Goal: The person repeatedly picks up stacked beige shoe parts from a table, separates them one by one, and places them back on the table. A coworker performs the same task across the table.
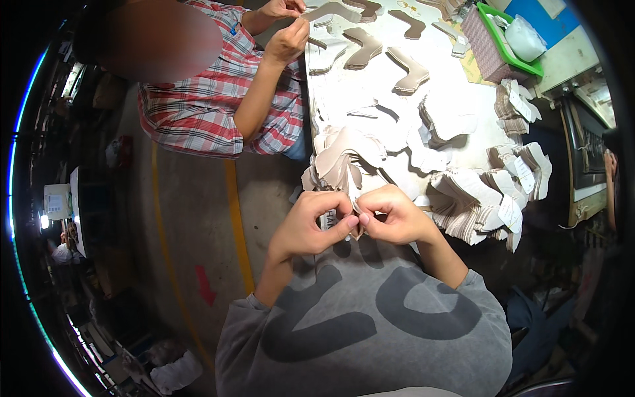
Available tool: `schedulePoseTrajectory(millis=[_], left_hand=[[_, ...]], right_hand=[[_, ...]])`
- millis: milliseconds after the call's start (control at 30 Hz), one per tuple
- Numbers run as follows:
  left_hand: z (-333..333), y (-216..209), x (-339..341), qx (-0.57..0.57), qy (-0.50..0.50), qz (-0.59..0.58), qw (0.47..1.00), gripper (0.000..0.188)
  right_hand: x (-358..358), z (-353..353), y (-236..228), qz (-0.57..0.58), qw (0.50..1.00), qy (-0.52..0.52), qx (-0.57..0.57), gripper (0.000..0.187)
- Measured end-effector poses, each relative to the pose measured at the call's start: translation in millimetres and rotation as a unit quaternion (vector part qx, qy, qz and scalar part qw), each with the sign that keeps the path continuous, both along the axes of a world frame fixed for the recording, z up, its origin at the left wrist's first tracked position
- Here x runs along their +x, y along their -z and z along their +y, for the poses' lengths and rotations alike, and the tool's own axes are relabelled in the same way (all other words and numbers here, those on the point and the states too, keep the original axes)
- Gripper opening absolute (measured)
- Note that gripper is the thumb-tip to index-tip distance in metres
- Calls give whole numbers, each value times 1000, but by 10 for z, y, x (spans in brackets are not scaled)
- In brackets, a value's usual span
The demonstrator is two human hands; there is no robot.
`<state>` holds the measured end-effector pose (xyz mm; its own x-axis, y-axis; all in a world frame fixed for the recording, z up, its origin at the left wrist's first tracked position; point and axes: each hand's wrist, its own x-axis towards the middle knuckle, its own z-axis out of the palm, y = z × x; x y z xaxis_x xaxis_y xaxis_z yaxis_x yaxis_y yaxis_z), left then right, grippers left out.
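My left hand point(316, 223) and my right hand point(398, 217) meet at the table's near edge, thumbs and forefingers pinched together. Between their fingertips they grip a thin beige cut piece point(358, 233), mostly hidden by the fingers; it looks like leather or fabric. Just beyond my hands lies a loose heap of similar curved beige pieces point(349, 153) with pale faces. To the right of my right hand, thick stacks of matching pieces point(463, 192) lean over one another, some with white paper slips point(510, 213) on top.
The white table point(456, 86) carries more curved piles point(409, 69). A pink basket with a green tray point(508, 46) stands at the far right. At the far left edge, a co-worker in a plaid shirt point(192, 122) handles a curved piece. Yellow lines point(238, 225) mark the floor.
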<state>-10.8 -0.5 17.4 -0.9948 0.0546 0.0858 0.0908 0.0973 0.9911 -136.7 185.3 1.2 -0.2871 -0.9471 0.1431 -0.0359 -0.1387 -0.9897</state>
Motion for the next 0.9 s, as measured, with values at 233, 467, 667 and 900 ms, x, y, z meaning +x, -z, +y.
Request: schedulePoseTrajectory(millis=[233,467,667,900], left_hand=[[-41,108,19,-60,-60,15,996,14],[-257,152,224,193,-250,24,949,18],[-540,149,417,345,-224,101,906,22],[-602,163,528,445,-308,137,830,22]], right_hand=[[-13,-59,-129,157,985,72,25,17],[-148,132,14,-129,977,170,15,28],[-282,270,128,-308,929,154,-138,26],[-293,210,114,-480,835,198,-180,17]])
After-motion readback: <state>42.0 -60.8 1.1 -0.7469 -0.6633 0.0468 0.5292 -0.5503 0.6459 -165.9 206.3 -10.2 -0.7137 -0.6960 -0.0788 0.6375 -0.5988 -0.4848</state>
